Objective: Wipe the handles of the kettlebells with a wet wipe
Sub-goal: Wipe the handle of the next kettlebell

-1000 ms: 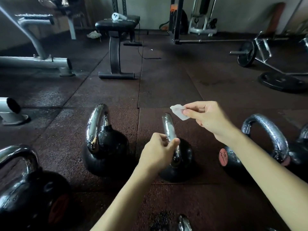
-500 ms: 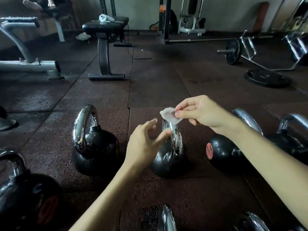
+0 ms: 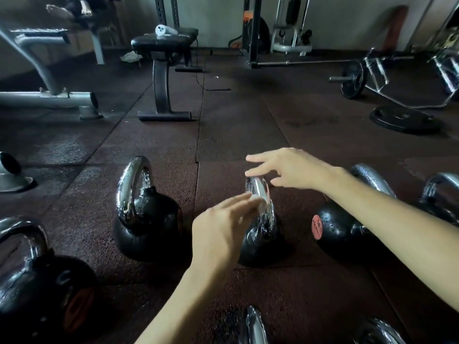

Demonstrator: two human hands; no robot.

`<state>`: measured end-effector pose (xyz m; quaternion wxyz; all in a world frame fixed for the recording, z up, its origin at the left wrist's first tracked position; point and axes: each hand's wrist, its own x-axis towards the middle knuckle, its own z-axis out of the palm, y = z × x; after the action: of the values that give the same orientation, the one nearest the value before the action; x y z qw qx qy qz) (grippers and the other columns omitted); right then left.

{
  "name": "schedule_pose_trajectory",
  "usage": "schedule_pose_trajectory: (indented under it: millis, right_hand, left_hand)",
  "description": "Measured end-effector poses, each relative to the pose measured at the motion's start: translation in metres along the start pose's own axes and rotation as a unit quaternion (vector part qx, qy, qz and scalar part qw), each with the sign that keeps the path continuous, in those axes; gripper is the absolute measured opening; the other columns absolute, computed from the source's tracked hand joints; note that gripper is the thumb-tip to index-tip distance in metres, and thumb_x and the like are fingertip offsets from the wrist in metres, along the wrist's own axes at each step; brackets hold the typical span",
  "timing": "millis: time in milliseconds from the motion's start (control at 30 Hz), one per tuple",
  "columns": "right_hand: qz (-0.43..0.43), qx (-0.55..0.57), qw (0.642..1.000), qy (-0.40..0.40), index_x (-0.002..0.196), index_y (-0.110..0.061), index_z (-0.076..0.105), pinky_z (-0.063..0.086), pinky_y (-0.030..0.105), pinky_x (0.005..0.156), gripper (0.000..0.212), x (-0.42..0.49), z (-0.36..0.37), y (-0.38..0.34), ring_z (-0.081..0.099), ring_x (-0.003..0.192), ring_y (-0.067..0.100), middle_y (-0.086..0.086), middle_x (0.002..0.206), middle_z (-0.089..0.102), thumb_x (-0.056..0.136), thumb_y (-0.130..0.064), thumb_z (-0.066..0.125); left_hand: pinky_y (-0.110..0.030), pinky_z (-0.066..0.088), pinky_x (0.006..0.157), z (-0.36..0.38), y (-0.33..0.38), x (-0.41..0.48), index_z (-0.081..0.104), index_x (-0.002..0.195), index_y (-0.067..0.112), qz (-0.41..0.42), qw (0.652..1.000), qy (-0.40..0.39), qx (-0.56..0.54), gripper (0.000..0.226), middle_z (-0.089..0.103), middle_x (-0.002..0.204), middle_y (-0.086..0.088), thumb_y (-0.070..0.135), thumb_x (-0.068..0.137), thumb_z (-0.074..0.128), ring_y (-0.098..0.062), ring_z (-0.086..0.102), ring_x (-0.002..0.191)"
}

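Observation:
Several black kettlebells with chrome handles stand on the rubber floor. The middle kettlebell (image 3: 259, 244) is right in front of me, its handle (image 3: 260, 189) pointing up. At the near side of that handle my left hand (image 3: 223, 224) pinches a small white wet wipe (image 3: 258, 203) at its fingertips; the hand is blurred. My right hand (image 3: 285, 170) hovers over the top of the handle with fingers spread and holds nothing. Other kettlebells sit to the left (image 3: 146, 219), far left (image 3: 37, 294) and right (image 3: 340, 234).
Two more chrome handles (image 3: 253, 326) poke up at the bottom edge. A black bench (image 3: 164, 43) with a white roll on it stands behind, a grey machine frame (image 3: 49, 98) at the left, a weight plate (image 3: 404, 119) and a barbell at the right.
The wipe has passed from my right hand to my left. My left hand let go of the handle and took the wipe; my right hand opened and spread its fingers.

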<state>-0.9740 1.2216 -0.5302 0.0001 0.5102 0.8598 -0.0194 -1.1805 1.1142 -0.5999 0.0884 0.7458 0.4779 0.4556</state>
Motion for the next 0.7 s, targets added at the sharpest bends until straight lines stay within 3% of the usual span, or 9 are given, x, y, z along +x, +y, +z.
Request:
schedule_pose_trajectory:
  millis: [67,133,233,367,500,600,700]
  right_hand:
    - [-0.010,0.014,1.000,-0.008,0.135,-0.054,0.060,0.037,0.022,0.082,0.070,0.004,0.003,-0.001,0.047,0.088,-0.025,-0.031,0.150,0.048,0.088,-0.002,0.066]
    - [-0.012,0.034,0.999,0.000,0.133,-0.050,0.063,0.035,0.022,0.081,0.067,0.008,0.004,0.001,0.038,0.081,-0.041,-0.029,0.146,0.053,0.087,-0.001,0.066]
    - [-0.013,0.039,0.999,-0.003,0.131,-0.050,0.065,0.035,0.020,0.071,0.067,0.012,0.005,0.005,0.034,0.077,-0.043,-0.028,0.145,0.055,0.086,-0.001,0.066]
    - [-0.009,0.067,0.998,0.003,0.131,-0.052,0.064,0.032,0.007,0.070,0.072,0.012,0.014,0.011,0.041,0.080,-0.037,-0.030,0.145,0.053,0.084,0.002,0.063]
    - [0.015,0.098,0.995,0.017,0.130,-0.056,0.063,0.049,0.026,0.093,0.078,0.012,0.022,0.012,0.049,0.088,-0.029,-0.032,0.144,0.054,0.081,0.005,0.060]
    - [0.015,0.109,0.994,0.023,0.129,-0.057,0.062,0.051,0.036,0.102,0.082,0.013,0.027,0.014,0.059,0.120,-0.005,-0.032,0.143,0.054,0.079,0.008,0.058]
    - [0.006,0.110,0.993,0.031,0.130,-0.055,0.063,0.051,0.038,0.104,0.081,0.013,0.028,0.014,0.058,0.128,0.002,-0.029,0.144,0.054,0.078,0.007,0.058]
  left_hand:
    - [-0.030,0.059,0.063,0.007,-0.004,-0.003,0.072,0.107,0.041,0.077,0.995,-0.024,0.054,0.014,0.067,0.121,0.028,0.039,0.093,0.070,0.004,0.071,0.094]
    - [-0.033,0.058,0.060,0.009,-0.011,-0.006,0.070,0.113,0.038,0.122,0.989,-0.043,0.073,0.019,0.067,0.125,0.024,0.037,0.094,0.068,-0.008,0.075,0.087]
    - [-0.035,0.053,0.056,0.010,-0.021,-0.015,0.069,0.121,0.039,0.205,0.965,-0.049,0.153,0.030,0.068,0.126,0.018,0.031,0.093,0.067,-0.017,0.070,0.074]
    - [-0.036,0.049,0.055,0.009,-0.011,-0.006,0.072,0.115,0.041,0.194,0.966,-0.019,0.171,0.020,0.071,0.109,0.015,0.037,0.099,0.060,-0.016,0.065,0.068]
    - [-0.033,0.039,0.056,0.020,-0.006,-0.016,0.075,0.113,0.032,0.234,0.944,-0.005,0.234,0.028,0.067,0.094,0.011,0.031,0.099,0.050,-0.016,0.059,0.062]
    - [-0.032,0.032,0.059,0.021,-0.010,-0.027,0.076,0.114,0.029,0.234,0.941,0.015,0.245,0.032,0.066,0.091,0.010,0.028,0.098,0.048,-0.016,0.056,0.061]
    - [-0.032,0.039,0.057,0.025,-0.009,-0.032,0.075,0.111,0.038,0.177,0.966,0.003,0.191,0.021,0.066,0.086,0.011,0.034,0.099,0.058,-0.013,0.058,0.061]
